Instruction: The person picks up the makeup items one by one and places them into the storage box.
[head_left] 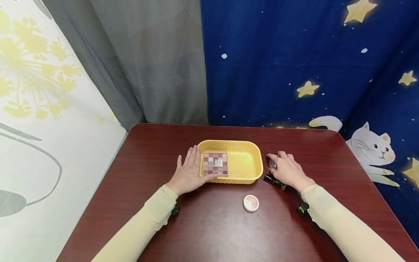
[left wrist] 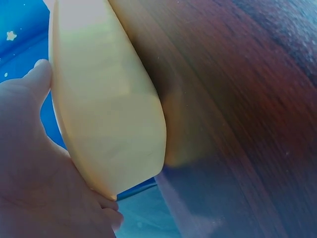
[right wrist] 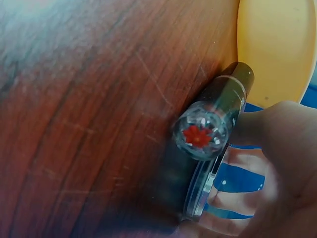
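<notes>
My left hand (head_left: 188, 174) rests straight-fingered against the yellow tray (head_left: 245, 181). My right hand (head_left: 288, 171) curves over the round case (right wrist: 202, 191), right of the tray; whether it grips, I can't tell. The case looks light, rigid, slick; I'd pinch its edges.

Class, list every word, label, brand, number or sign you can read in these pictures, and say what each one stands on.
"BACK": in capitals on the palette in the yellow tray.
Lettering just left of "BACK" on the palette: too blurred to read.
Black tube: any print is too small to read.
No other words or numbers can be read.
</notes>
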Motion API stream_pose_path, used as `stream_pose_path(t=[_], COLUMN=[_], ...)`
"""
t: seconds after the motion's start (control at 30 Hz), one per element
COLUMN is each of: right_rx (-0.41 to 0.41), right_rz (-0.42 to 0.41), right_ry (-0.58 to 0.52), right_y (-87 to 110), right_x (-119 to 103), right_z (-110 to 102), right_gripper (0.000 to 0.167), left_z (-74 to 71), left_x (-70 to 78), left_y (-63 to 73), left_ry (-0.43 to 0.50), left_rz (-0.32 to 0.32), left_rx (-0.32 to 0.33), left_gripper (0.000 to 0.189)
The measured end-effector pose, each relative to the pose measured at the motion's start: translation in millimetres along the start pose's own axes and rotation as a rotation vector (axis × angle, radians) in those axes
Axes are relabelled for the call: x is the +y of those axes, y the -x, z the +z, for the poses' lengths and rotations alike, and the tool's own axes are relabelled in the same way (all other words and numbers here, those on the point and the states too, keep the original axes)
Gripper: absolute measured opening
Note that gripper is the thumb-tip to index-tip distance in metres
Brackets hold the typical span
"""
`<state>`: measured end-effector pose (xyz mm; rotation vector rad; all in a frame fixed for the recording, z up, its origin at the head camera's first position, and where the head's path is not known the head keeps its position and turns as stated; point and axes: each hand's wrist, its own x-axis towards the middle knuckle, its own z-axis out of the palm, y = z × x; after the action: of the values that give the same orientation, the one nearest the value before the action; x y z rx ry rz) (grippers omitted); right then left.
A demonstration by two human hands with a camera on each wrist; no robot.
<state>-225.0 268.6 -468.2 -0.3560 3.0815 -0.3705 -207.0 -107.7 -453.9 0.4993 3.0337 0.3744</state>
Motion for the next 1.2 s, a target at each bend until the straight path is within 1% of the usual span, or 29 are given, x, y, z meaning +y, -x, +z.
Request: stream_pose_path(t=[0.17,0.3,0.43,0.63,0.87,1.03,1.2], right_rx=[0.018,0.012,0.021,0.084,0.173,0.241,0.261], right_rz=[0.003,0.014,0.013,-0.035,-0.087,-0.147,-0.186], right_ry=[-0.012,-0.02,-0.031,-0.056,-0.105,-0.131,-0.149], right_y=[-0.3,0.5,1.2,-0.7,-3.8,-8.0,-10.3], right_x=[1,2,2,-1,-14,-25,-39], right_z=[1,1,-1,-13,-30,-35,-35], right_gripper=[0.052,0.053,0.052,0.051,0.048,0.046,0.046], left_z=[0.7,1.5,1.0,-0.3,-0.6,-1.2,0.5], left_x=[-0.2,-0.6,0.3,1.3,0.7,0.2,-0.8], left_y=[0.1,-0.3,0.2,0.2,-1.4,-1.0,-1.6], left_ry=[-0.006,-0.015,-0.005,-0.002,-0.005,0.005,-0.001], left_rz=[0.001,0.003,-0.001,-0.007,-0.012,-0.018,-0.011], left_rx=[0.004,0.005,-0.001,-0.013,-0.028,-0.034,-0.018], left_gripper=[0.122,0.122,0.121,0.122,0.126,0.126,0.124])
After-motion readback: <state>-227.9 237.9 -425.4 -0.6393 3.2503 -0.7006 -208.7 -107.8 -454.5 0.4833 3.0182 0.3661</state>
